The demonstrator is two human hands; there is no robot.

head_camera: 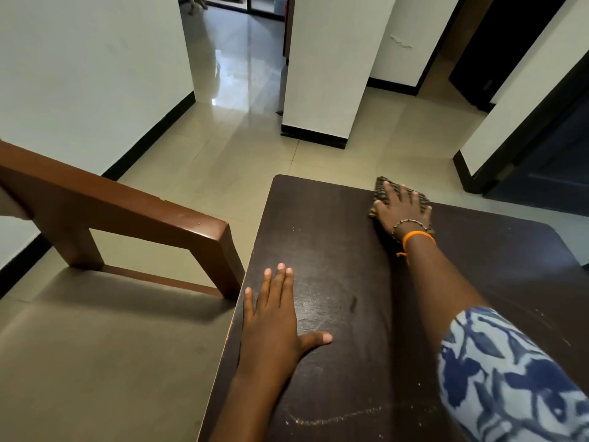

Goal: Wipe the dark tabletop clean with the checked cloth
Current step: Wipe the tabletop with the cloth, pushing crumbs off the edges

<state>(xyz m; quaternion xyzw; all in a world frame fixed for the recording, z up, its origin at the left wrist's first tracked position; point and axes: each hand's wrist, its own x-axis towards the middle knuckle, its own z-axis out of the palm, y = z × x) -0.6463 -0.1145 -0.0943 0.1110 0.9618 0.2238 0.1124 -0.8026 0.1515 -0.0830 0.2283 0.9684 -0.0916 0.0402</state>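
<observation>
From the head camera, the checked cloth [384, 190] lies bunched near the far edge of the dark table [344, 260], a brown-and-tan weave mostly covered by the right hand [403, 210], which presses flat on it with fingers spread. The left hand [274, 317] rests palm down, fingers together and thumb out, holding nothing, close to the table's left edge. The tabletop shows pale scuffs, a dark smear and a chalky curved line near the front. A brown wooden chair [127, 215] stands just beside the table's left side.
</observation>
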